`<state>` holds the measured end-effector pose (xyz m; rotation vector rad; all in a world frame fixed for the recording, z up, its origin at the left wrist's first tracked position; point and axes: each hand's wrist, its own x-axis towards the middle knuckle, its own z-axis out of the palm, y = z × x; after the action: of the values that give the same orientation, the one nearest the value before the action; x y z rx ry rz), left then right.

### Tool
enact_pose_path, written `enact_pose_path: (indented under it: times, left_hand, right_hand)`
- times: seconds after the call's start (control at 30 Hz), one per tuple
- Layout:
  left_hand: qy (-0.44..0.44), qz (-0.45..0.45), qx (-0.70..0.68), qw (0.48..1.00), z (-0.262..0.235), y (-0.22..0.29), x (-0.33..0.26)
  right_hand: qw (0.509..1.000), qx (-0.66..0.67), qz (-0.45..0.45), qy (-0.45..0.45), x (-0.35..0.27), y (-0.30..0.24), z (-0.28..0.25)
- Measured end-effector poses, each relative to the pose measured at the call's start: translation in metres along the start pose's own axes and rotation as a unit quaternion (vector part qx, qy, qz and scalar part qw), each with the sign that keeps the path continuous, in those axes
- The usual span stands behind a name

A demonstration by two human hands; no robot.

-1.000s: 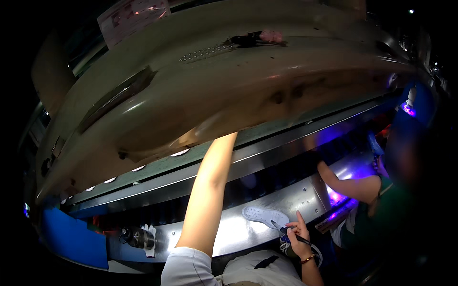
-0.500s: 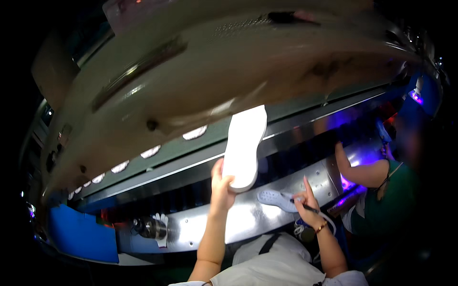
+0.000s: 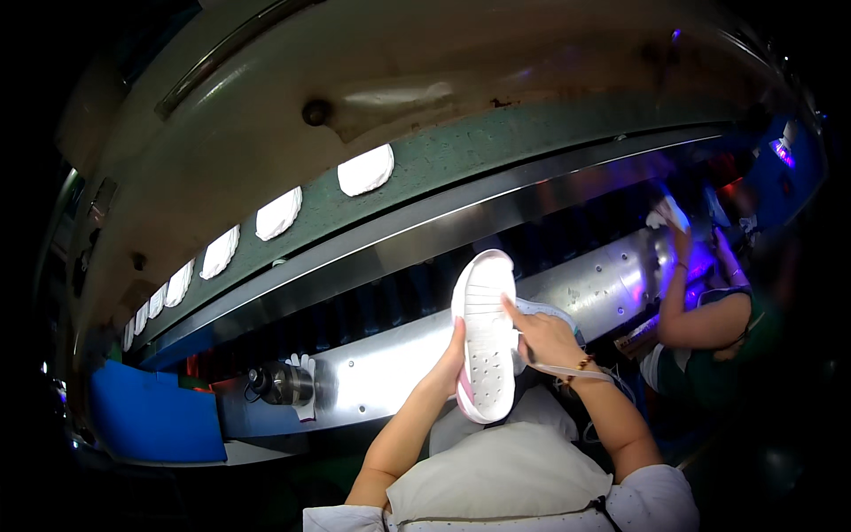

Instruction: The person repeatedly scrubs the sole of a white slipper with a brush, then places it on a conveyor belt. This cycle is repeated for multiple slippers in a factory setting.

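Observation:
A white shoe sole (image 3: 489, 324) with pink along its side is held upright before me, with grooves at its far end and small holes in its near half. My left hand (image 3: 446, 362) grips its left edge. Curled at its right edge is my right hand (image 3: 548, 339), the index fingertip stretched onto the grooves. A pale cord (image 3: 572, 371) runs from under that hand past the wrist; the tool at its end is hidden by my fingers. Partly behind the right hand shows a pale blue sole (image 3: 551, 310); I cannot tell whether it rests on the shelf.
A steel shelf (image 3: 381, 377) crosses before me, with a dark bottle (image 3: 282, 385) and a white glove (image 3: 307, 406) at left. Beyond, several white pieces (image 3: 366, 170) lie on a green belt (image 3: 425, 151) under a large hood (image 3: 496, 71). A co-worker's arm (image 3: 700, 321) is at right.
The white sole has come nearer and shows its grooved, holed face instead of a plain one. My right hand has moved up from the shelf to the sole. The view has shifted, uncovering more belt.

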<state>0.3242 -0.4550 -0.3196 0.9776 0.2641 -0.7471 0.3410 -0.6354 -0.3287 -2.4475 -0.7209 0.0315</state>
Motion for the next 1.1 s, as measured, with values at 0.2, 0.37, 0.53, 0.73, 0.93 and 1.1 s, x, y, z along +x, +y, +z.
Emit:
enact_pose_path:
  times: [0.2, 0.37, 0.53, 0.73, 0.93, 1.1]
  left_hand:
    - [0.101, -0.038, 0.086, 0.99, 0.0, 0.01, -0.011]
    - [0.086, 0.055, 0.008, 0.995, -0.007, 0.017, -0.022]
    - [-0.14, 0.213, -0.101, 0.962, -0.012, 0.026, -0.027]
    - [-0.142, 0.155, -0.159, 0.965, -0.001, 0.016, -0.006]
    - [-0.183, 0.122, -0.24, 0.945, 0.026, 0.007, -0.006]
    - [-0.18, 0.158, -0.223, 0.945, 0.024, 0.003, -0.003]
  right_hand:
    - [0.984, 0.012, -0.015, -0.177, 0.0, -0.017, 0.01]
    - [0.986, -0.036, -0.138, -0.089, -0.009, -0.028, -0.024]
    - [0.956, 0.241, 0.031, 0.167, -0.021, -0.001, -0.047]
    - [0.77, 0.62, 0.021, 0.149, -0.01, 0.001, -0.062]
    - [0.69, 0.71, 0.09, 0.109, 0.021, 0.001, -0.045]
    - [0.686, 0.71, 0.116, 0.111, 0.036, -0.001, -0.041]
